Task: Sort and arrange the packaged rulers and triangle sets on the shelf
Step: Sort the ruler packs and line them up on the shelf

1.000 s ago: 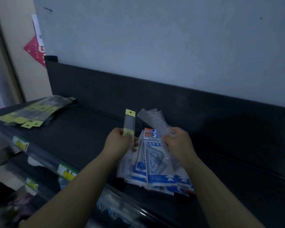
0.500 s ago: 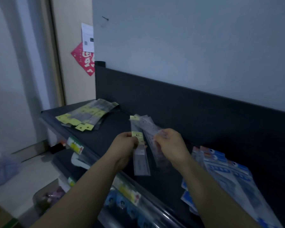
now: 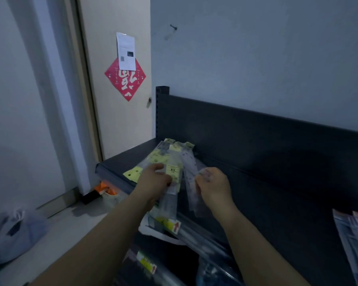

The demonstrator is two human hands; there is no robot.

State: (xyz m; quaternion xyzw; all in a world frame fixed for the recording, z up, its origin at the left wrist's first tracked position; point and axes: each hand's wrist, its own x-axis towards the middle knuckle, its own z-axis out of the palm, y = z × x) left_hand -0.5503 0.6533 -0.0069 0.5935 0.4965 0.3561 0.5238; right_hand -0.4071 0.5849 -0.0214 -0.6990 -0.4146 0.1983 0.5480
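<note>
Yellow-tagged ruler packs (image 3: pixel 166 159) on dark shelf (image 3: pixel 256 182)

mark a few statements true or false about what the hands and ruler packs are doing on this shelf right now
1. The left hand grips a yellow-labelled ruler pack. True.
2. The right hand holds nothing. False: it grips clear ruler packs.
3. The blue triangle set packs lie at the right edge of the view, apart from both hands. True.
4. The pile of yellow-topped packs lies at the right end of the shelf. False: it lies at the left end, near the door.
</note>
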